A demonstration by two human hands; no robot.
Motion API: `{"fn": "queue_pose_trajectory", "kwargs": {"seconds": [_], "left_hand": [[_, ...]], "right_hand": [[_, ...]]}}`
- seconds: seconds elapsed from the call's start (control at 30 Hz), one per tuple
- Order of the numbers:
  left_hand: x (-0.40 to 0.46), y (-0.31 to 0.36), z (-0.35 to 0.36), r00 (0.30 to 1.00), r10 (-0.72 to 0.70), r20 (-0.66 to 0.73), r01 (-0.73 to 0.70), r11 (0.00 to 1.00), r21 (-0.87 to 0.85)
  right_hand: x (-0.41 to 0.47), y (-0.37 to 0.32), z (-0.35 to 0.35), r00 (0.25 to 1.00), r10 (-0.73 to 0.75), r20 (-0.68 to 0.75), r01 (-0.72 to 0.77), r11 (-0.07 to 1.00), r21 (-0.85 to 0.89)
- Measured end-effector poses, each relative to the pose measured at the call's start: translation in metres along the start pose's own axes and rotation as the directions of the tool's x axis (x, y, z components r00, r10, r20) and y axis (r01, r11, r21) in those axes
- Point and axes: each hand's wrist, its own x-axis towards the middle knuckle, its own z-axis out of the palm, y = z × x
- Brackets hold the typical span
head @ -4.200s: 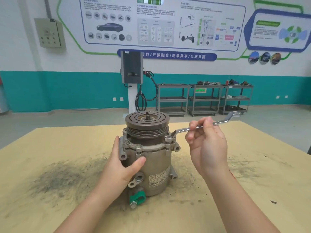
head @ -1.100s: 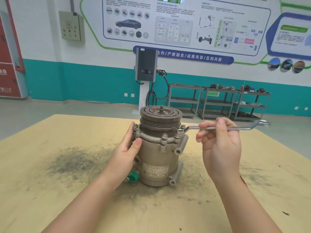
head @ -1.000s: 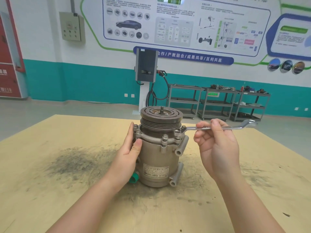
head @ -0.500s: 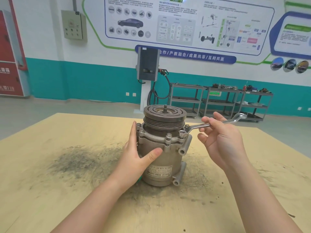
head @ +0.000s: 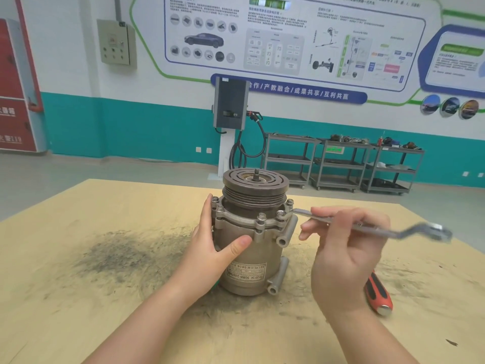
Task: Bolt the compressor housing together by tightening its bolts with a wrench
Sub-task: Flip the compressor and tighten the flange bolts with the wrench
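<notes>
The compressor housing [head: 252, 248] stands upright in the middle of the wooden table [head: 78, 298], pulley end up, with several bolts [head: 261, 216] around its flange. My left hand [head: 210, 253] grips the body from the left, thumb across the front. My right hand [head: 346, 248] holds the shaft of a silver ring wrench [head: 380, 229]. The wrench's near ring sits on a bolt at the flange's right side [head: 281, 214], and its blurred far end [head: 433, 231] points to the right.
A red and black screwdriver handle [head: 379, 292] lies on the table behind my right wrist. Dark metal dust [head: 118, 253] is smeared over the table left of the compressor. Metal carts [head: 341, 164] and a charging post [head: 231, 109] stand by the far wall.
My right hand has swung the wrench handle toward me and downward around the bolt. The left hand keeps gripping the housing. A screwdriver has come into view.
</notes>
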Motion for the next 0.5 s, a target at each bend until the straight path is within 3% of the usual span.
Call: {"fn": "queue_pose_trajectory", "kwargs": {"seconds": [0.1, 0.27, 0.33, 0.4, 0.5], "left_hand": [[0.001, -0.002, 0.0, 1.0, 0.009, -0.001, -0.009, 1.0, 0.008], [0.004, -0.006, -0.001, 1.0, 0.014, 0.023, -0.014, 0.999, 0.029], [0.003, -0.006, -0.002, 1.0, 0.018, 0.02, -0.019, 0.999, 0.026], [0.002, -0.006, -0.003, 1.0, 0.013, 0.02, -0.014, 1.0, 0.01], [0.002, -0.006, -0.003, 1.0, 0.015, 0.023, -0.016, 1.0, 0.022]], "right_hand": [[-0.015, -0.004, 0.006, 0.94, -0.186, 0.285, 0.245, 0.952, -0.185], [-0.019, -0.005, 0.011, 0.89, -0.145, 0.433, 0.275, 0.927, -0.254], [-0.013, -0.008, 0.006, 0.906, -0.138, 0.4, 0.242, 0.945, -0.221], [-0.003, -0.014, 0.003, 0.955, -0.081, 0.286, 0.114, 0.989, -0.099], [0.011, -0.016, -0.001, 0.989, 0.143, 0.027, -0.145, 0.985, 0.092]]}}
